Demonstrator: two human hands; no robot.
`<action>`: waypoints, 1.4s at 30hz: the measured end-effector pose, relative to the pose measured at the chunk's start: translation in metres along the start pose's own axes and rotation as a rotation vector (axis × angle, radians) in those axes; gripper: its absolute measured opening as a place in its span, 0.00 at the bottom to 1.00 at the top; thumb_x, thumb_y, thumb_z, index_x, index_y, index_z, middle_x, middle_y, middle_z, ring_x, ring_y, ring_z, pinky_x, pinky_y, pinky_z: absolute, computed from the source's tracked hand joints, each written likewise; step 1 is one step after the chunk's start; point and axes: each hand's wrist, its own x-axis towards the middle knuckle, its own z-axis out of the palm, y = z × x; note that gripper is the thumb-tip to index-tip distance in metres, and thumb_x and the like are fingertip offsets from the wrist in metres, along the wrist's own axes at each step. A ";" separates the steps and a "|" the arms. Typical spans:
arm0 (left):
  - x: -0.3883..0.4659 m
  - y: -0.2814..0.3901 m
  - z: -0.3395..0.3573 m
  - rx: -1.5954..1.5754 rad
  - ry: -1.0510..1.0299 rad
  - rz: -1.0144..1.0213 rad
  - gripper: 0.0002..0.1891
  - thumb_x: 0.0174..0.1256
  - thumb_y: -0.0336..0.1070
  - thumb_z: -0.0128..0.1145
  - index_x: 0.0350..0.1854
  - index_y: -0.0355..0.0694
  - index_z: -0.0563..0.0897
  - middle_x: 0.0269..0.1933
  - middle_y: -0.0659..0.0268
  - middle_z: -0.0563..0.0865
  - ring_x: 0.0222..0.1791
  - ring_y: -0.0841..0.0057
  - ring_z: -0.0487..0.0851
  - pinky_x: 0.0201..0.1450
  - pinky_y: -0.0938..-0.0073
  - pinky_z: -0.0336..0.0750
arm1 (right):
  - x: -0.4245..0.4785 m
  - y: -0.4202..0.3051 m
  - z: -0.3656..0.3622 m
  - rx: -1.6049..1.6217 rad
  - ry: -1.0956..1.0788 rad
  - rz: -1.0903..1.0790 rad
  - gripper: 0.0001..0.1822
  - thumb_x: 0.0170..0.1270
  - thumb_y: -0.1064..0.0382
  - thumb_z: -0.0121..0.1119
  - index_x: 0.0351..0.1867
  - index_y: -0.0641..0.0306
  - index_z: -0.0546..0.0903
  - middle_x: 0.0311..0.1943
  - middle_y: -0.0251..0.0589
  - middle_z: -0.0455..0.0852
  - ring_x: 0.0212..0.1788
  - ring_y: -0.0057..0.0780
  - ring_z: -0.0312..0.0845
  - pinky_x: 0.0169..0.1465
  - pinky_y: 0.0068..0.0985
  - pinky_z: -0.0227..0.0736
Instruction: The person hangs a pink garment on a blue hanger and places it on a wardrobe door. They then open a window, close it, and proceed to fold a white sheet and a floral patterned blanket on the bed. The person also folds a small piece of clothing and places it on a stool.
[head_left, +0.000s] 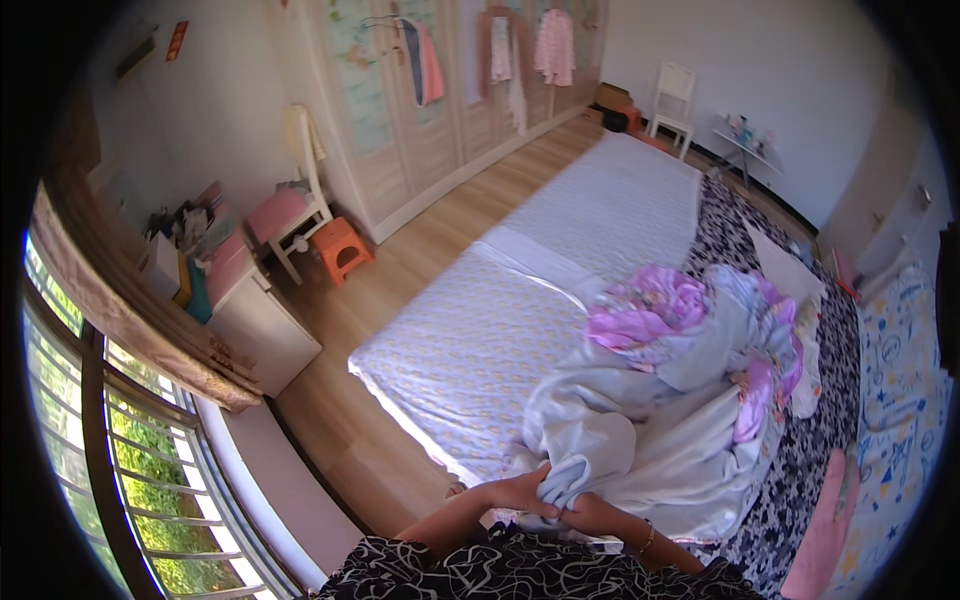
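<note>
Close together in front of my body, both hands grip a bunched part of a pale grey-blue quilt cover (660, 442). My left hand (525, 493) clasps the gathered cloth from the left. From the right, my right hand (589, 516) holds the same bunch, a bracelet at its wrist. The cover spreads away in loose folds over the near right part of the bedding. Beyond it lies a crumpled heap of pink-purple patterned fabric (649, 307). A patterned, light-coloured mattress (435, 367) lies to the left of the heap. What is inside the cloth bunch is hidden.
A black-and-white patterned sheet (810, 450) runs along the right, with a long pink cushion (825, 517) beside it. On the left are a barred window (150, 480), a white cabinet (262, 330) and an orange plastic stool (341, 251). A wardrobe (450, 112) stands behind.
</note>
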 end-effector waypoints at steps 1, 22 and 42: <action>-0.019 -0.003 -0.019 0.009 -0.045 0.051 0.54 0.39 0.45 0.68 0.63 0.36 0.43 0.60 0.55 0.60 0.60 0.68 0.58 0.62 0.73 0.54 | 0.021 -0.020 0.007 -0.014 0.000 -0.092 0.20 0.58 0.49 0.48 0.44 0.63 0.73 0.40 0.48 0.78 0.44 0.40 0.73 0.48 0.28 0.66; -0.336 -0.029 -0.253 -0.043 0.335 0.103 0.45 0.50 0.52 0.61 0.63 0.33 0.50 0.60 0.57 0.62 0.61 0.70 0.57 0.63 0.73 0.51 | 0.360 -0.235 0.123 -0.117 -0.473 -0.299 0.16 0.52 0.60 0.49 0.31 0.77 0.74 0.27 0.59 0.79 0.33 0.46 0.77 0.40 0.33 0.69; -0.425 0.075 -0.553 -0.087 0.294 0.083 0.39 0.54 0.43 0.59 0.63 0.34 0.51 0.52 0.59 0.71 0.49 0.78 0.72 0.55 0.76 0.64 | 0.591 -0.444 0.033 -0.125 -0.272 -0.064 0.18 0.53 0.55 0.47 0.27 0.74 0.76 0.24 0.55 0.79 0.28 0.43 0.77 0.37 0.32 0.69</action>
